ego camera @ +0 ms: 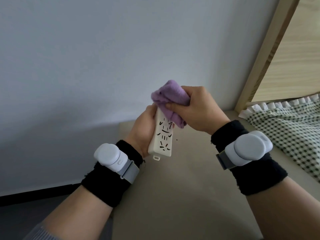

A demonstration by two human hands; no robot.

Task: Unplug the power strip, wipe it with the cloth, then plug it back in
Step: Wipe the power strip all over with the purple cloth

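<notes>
A white power strip point(162, 140) is held upright in the air, its socket face turned toward me. My left hand point(143, 129) grips it along its left side and back. My right hand point(195, 110) is closed around a bunched purple cloth point(168, 97), which is pressed against the strip's upper end and covers that part. A small hanging tab sticks out of the strip's lower end. No cord or plug is visible; the top end is hidden by the cloth and fingers.
Below the hands is a beige tabletop point(181, 196), its left edge dropping to a dark floor. A pale wall point(86, 66) fills the background. A green checked fabric with a frill point(285, 129) lies at the right, beside a light wooden frame point(266, 54).
</notes>
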